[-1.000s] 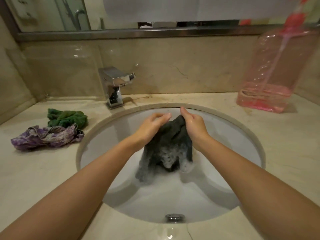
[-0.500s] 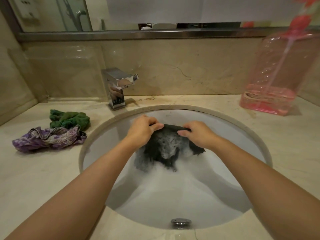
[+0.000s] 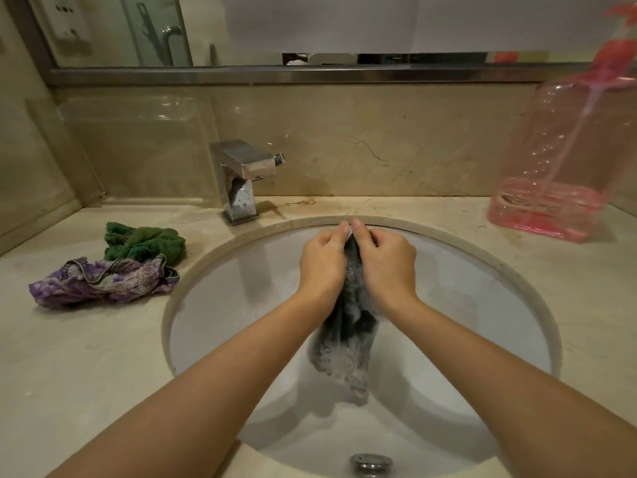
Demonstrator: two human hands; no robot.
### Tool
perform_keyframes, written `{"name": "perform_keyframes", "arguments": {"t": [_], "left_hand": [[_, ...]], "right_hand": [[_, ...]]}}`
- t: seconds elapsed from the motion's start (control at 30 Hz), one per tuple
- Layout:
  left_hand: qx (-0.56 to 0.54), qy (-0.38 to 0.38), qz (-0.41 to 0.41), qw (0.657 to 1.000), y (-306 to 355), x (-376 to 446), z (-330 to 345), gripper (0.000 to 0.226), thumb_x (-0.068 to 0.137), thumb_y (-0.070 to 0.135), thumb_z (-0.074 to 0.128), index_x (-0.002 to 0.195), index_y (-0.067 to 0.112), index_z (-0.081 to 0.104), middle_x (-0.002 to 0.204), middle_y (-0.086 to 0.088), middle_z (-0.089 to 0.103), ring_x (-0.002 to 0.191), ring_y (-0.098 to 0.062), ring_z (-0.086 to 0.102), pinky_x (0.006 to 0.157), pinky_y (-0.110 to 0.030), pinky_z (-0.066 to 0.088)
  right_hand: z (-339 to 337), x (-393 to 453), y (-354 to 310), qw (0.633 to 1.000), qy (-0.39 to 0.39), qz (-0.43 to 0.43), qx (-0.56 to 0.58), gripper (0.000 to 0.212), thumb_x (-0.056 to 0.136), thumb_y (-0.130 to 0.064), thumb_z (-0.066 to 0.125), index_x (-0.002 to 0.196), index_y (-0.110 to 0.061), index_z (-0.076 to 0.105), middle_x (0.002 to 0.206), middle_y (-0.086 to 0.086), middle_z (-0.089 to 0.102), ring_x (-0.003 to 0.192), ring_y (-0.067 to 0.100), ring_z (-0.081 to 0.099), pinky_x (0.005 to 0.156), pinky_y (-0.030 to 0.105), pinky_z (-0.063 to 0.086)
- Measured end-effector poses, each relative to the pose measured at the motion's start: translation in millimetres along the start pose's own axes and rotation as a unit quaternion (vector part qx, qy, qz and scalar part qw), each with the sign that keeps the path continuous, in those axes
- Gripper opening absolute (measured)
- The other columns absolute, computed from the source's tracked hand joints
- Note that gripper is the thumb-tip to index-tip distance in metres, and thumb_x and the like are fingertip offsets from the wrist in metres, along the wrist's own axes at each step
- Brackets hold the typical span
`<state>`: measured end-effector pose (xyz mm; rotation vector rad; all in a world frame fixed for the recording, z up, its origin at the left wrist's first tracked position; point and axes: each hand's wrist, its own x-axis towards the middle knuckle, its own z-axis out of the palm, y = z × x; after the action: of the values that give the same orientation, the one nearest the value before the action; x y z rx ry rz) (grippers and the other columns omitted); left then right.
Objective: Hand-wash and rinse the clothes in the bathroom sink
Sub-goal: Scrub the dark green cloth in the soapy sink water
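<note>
left hand (image 3: 322,262): gripped dark soapy cloth (image 3: 346,346)
right hand (image 3: 387,262): gripped same cloth, beside left
cloth: hung over sink (image 3: 220,305)
counter (image 3: 86,357): green cloth (image 3: 144,241), purple cloth (image 3: 103,281)

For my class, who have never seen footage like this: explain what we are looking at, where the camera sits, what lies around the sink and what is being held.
There is no machine here. A camera worn on the person's head looks down at their arms. The left hand and right hand together grip a soapy dark garment over the white sink. On the counter lie a green cloth and a purple patterned cloth. A chrome tap and a pink pump bottle stand behind the sink.
</note>
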<state>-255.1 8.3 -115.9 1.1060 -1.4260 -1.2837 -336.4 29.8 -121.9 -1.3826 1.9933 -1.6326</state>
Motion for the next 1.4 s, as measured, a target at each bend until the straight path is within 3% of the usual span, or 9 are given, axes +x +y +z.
{"name": "perform_keyframes", "arguments": {"t": [0.2, 0.33, 0.47, 0.7, 0.83, 0.97, 1.1, 1.23, 1.4], "left_hand": [[-0.005, 0.0, -0.037, 0.999, 3.9, -6.6, 3.1, 0.042, 0.102, 0.019, 0.041, 0.061, 0.017, 0.048, 0.056, 0.003, 0.05, 0.065, -0.022, 0.053, 0.062, -0.033, 0.043], [-0.059, -0.01, -0.101, 0.993, 7.9, -11.3, 6.3, 0.037, 0.101, 0.027, 0.044, 0.077, 0.013, 0.067, 0.071, -0.006, 0.067, 0.075, -0.022, 0.066, 0.07, -0.032, 0.053], [-0.097, -0.02, -0.113, 0.989, 6.7, -8.7, 1.2, 0.045, 0.104, 0.015, 0.035, 0.062, 0.01, 0.05, 0.042, 0.003, 0.052, 0.044, -0.009, 0.054, 0.04, -0.013, 0.04], [-0.124, -0.013, -0.148, 0.981, 9.0, -9.2, -5.2, 0.044, 0.101, 0.016, 0.039, 0.058, 0.012, 0.048, 0.041, 0.001, 0.05, 0.039, -0.012, 0.051, 0.038, -0.014, 0.039], [-0.139, -0.027, -0.165, 0.976, 11.4, -13.8, -2.7, 0.039, 0.102, 0.021, 0.041, 0.067, 0.011, 0.058, 0.049, -0.002, 0.057, 0.045, -0.014, 0.058, 0.043, -0.017, 0.046], [-0.164, 0.008, -0.16, 0.973, 6.4, -7.2, -5.7, 0.044, 0.101, 0.016, 0.035, 0.06, 0.012, 0.048, 0.04, 0.001, 0.05, 0.041, -0.013, 0.054, 0.038, -0.014, 0.041], [-0.186, -0.014, -0.184, 0.965, 5.5, -8.0, -4.3, 0.041, 0.102, 0.021, 0.042, 0.064, 0.013, 0.054, 0.045, -0.001, 0.052, 0.04, -0.013, 0.054, 0.041, -0.016, 0.044], [-0.184, -0.01, -0.166, 0.969, 1.5, -1.4, -3.3, 0.044, 0.103, 0.018, 0.035, 0.061, 0.013, 0.049, 0.041, 0.001, 0.051, 0.042, -0.011, 0.054, 0.038, -0.013, 0.041], [-0.103, -0.1, -0.195, 0.97, 4.3, -4.1, -5.3, 0.033, 0.101, 0.029, 0.047, 0.077, 0.01, 0.06, 0.058, -0.005, 0.062, 0.051, -0.017, 0.062, 0.051, -0.022, 0.052]], "right_hand": [[12.5, -24.7, -14.9, 0.997, 0.023, -0.07, 0.029, 0.052, 0.1, -0.037, 0.046, 0.055, -0.011, 0.049, 0.051, 0.0, 0.05, 0.054, 0.018, 0.048, 0.055, 0.035, 0.039], [4.6, -2.8, -4.4, 0.998, -0.015, -0.003, -0.053, 0.052, 0.102, -0.036, 0.04, 0.056, -0.016, 0.052, 0.059, 0.002, 0.055, 0.065, 0.024, 0.054, 0.06, 0.033, 0.036], [8.9, -20.3, -12.5, 0.996, -0.014, -0.089, -0.012, 0.049, 0.1, -0.032, 0.046, 0.056, -0.012, 0.051, 0.051, 0.0, 0.048, 0.056, 0.019, 0.046, 0.06, 0.037, 0.034], [10.0, -23.3, -11.0, 0.987, -0.039, -0.154, -0.003, 0.047, 0.097, -0.04, 0.043, 0.058, -0.016, 0.054, 0.055, 0.002, 0.054, 0.059, 0.026, 0.055, 0.058, 0.036, 0.04], [4.0, -3.4, -4.0, 0.993, -0.063, -0.043, -0.095, 0.047, 0.102, -0.038, 0.038, 0.071, -0.014, 0.064, 0.073, 0.006, 0.064, 0.075, 0.026, 0.059, 0.065, 0.034, 0.04], [11.6, -28.5, -12.1, 0.983, -0.05, -0.173, -0.023, 0.045, 0.101, -0.032, 0.046, 0.064, -0.012, 0.061, 0.06, 0.005, 0.059, 0.06, 0.024, 0.056, 0.059, 0.036, 0.042], [8.9, 1.3, -4.7, 0.985, -0.052, -0.048, -0.157, 0.052, 0.103, -0.04, 0.032, 0.073, -0.012, 0.063, 0.073, 0.005, 0.062, 0.08, 0.028, 0.061, 0.065, 0.033, 0.036], [14.9, -22.9, -8.8, 0.965, -0.056, -0.219, -0.13, 0.059, 0.098, -0.043, 0.024, 0.082, -0.005, 0.066, 0.076, 0.013, 0.067, 0.075, 0.033, 0.062, 0.066, 0.039, 0.046], [3.4, 12.3, 15.5, 0.941, -0.068, -0.112, -0.313, 0.04, 0.105, -0.032, 0.026, 0.11, -0.017, 0.062, 0.08, -0.001, 0.052, 0.072, 0.022, 0.048, 0.055, 0.029, 0.028]]}}
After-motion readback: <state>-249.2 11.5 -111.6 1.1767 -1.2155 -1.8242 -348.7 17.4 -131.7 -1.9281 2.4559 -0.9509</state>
